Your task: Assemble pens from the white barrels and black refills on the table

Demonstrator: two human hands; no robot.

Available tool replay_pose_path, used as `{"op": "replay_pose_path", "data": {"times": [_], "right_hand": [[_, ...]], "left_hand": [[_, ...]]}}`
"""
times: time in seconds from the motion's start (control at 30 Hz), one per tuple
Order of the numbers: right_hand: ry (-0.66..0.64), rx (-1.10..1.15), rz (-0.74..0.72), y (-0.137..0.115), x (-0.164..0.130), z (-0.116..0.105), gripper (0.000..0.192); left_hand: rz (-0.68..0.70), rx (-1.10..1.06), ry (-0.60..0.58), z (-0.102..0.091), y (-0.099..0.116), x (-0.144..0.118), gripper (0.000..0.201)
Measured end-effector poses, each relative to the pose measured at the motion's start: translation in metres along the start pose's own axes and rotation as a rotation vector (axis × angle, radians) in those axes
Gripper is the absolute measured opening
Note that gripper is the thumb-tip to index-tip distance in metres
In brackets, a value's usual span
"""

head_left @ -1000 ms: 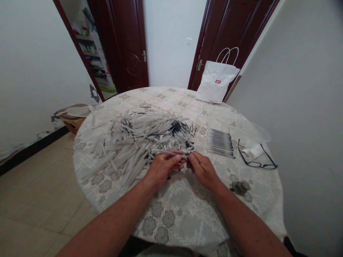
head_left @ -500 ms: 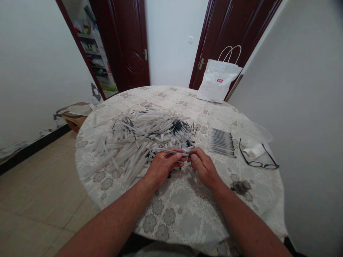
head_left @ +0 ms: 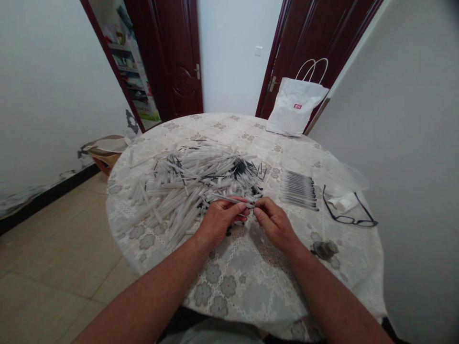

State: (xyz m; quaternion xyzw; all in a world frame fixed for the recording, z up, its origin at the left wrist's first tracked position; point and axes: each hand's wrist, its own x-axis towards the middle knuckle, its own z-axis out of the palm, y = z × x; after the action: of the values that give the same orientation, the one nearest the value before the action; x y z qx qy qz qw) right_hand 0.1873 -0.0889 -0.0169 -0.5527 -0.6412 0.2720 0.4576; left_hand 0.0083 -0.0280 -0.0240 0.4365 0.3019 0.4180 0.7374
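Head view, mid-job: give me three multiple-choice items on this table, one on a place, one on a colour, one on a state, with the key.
1. Where do the eyeglasses lie?
A. on the pile of tubes
B. on the table's right side, beyond the neat row of pens
C. on the floor

2. What colour is the paper bag at the far edge?
A. white
B. brown
C. black

3. How is the slim pen tube held?
A. lying loose on the cloth
B. by the right hand alone
C. between both hands

Key: 1 B, the dark frames sit right of the row of pens on the table. 2 A, it is white with a small red mark. 3 C, the left hand has a grip along it and the right hand pinches its end.
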Motion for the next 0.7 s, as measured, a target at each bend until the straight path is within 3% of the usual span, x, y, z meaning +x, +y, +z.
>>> {"op": "replay_pose_path", "data": {"times": [0.23, 0.37, 0.47, 0.6, 0.7], "right_hand": [[-0.113, 0.035, 0.001, -0.002, 0.0, -0.002, 0.036], [-0.062, -0.092, -0.099, -0.006, 0.002, -0.001, 0.017], [-0.029, -0.171, -0.166, -0.005, 0.003, -0.003, 0.016], [0.237, -0.183, -0.045, 0.005, 0.007, -0.013, 0.023], [0.425, -0.118, 0.052, 0.013, 0.011, -0.02, 0.027]], "left_hand": [[0.005, 0.066, 0.028, 0.001, 0.004, -0.001, 0.033], [0.1, 0.334, 0.019, 0.0, 0.007, -0.004, 0.029], [0.142, 0.502, -0.011, -0.002, 0.008, -0.007, 0.029], [0.181, 0.73, 0.036, -0.007, 0.016, -0.008, 0.031], [0.294, 1.009, 0.09, -0.009, 0.023, -0.004, 0.026]]}}
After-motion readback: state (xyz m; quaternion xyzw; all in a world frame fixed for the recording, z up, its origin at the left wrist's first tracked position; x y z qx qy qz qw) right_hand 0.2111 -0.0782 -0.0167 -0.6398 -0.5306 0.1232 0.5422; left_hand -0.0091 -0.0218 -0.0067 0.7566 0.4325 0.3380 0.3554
